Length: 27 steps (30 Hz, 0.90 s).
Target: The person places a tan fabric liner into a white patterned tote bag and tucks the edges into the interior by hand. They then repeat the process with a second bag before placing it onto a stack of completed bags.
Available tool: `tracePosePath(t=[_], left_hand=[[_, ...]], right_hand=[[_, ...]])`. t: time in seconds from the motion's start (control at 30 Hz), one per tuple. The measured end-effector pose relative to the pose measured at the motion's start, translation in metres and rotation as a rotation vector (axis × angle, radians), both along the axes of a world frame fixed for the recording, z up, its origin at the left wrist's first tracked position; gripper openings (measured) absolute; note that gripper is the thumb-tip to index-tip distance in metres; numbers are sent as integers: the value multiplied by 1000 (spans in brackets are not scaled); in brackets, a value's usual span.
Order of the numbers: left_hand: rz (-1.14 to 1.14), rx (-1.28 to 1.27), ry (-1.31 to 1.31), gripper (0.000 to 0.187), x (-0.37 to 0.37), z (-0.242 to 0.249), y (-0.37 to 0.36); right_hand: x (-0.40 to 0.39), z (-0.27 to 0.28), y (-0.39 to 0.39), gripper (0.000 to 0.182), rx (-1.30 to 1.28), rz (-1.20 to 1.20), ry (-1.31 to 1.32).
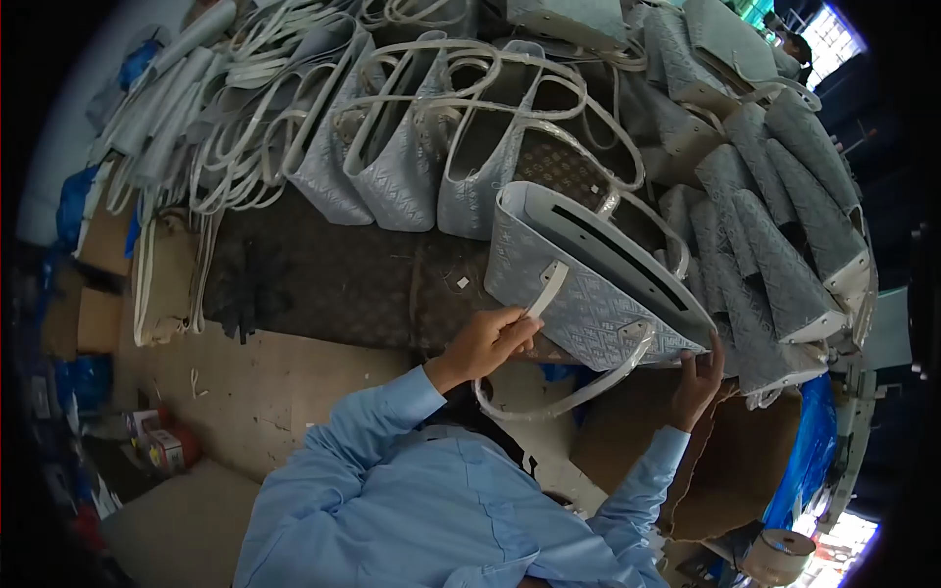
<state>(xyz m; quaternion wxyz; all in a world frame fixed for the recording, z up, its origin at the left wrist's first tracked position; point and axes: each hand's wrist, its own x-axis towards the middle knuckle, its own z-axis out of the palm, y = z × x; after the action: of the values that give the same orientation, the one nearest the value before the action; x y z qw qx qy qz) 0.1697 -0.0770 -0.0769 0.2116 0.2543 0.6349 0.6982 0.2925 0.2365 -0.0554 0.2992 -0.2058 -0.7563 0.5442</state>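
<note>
A grey patterned tote bag [578,284] lies tilted at the centre right, its long opening facing up and to the right. My left hand [490,343] pinches the white strap [552,289] of this bag near its riveted tab. At the bag's right corner, my right hand [700,380] grips the edge between thumb and fingers. The front handle [588,400], wrapped in clear plastic, loops down between my hands. The other handle [652,211] rises behind the opening.
Several similar bags [400,176] stand behind, with more stacked at the right [774,245]. Flat grey pieces and straps [235,127] pile at the back left. A cardboard box [735,461] stands below right. Another person [796,51] is at the top right.
</note>
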Motion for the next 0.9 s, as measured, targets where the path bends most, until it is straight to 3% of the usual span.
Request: tracePosePath(t=[0.03,0.1,0.17,0.2,0.27,0.3,0.37,0.53,0.57,0.6,0.7,0.77,0.83,0.9], left_hand=[[20,-6,13,37,-6,-1,-2],[414,-36,135,42,-25,-8,-2],[667,42,81,48,-67,-21,4],[668,50,93,48,-82,-16,11],[726,97,190,47,-102,-4,26],[716,98,202,47,-109,0,26],[577,-181,179,48,-117,8,25],[706,-161,278,50,-103,8,33],[604,-177,167,55,-101,9,28],[494,-379,144,59,-113,-9,23],[568,-189,156,67,-103,-40,26],[674,-127,155,71,-91,-37,3],[227,-325,-109,68,-74,-42,-44],[212,-267,-93,55,-58,-79,-91]], right_hand=[[-5,-8,-2,45,-43,-14,87],[-11,-21,-17,49,-86,-33,181],[-18,-26,-40,45,-36,-268,336],[-12,-36,-40,41,24,-396,133],[-11,-47,-43,40,-67,-395,197],[-9,-50,-44,39,-156,-389,246],[-4,-51,-31,37,-157,-342,252],[-6,-58,-9,35,-108,-304,163],[-10,-50,-15,36,-110,-340,150],[-12,-44,-19,40,-85,-355,113],[-7,-76,-1,54,124,-375,65],[-6,-89,-5,57,-34,-279,133],[-8,-126,1,59,-112,-262,115],[13,-189,-3,53,429,114,-211]])
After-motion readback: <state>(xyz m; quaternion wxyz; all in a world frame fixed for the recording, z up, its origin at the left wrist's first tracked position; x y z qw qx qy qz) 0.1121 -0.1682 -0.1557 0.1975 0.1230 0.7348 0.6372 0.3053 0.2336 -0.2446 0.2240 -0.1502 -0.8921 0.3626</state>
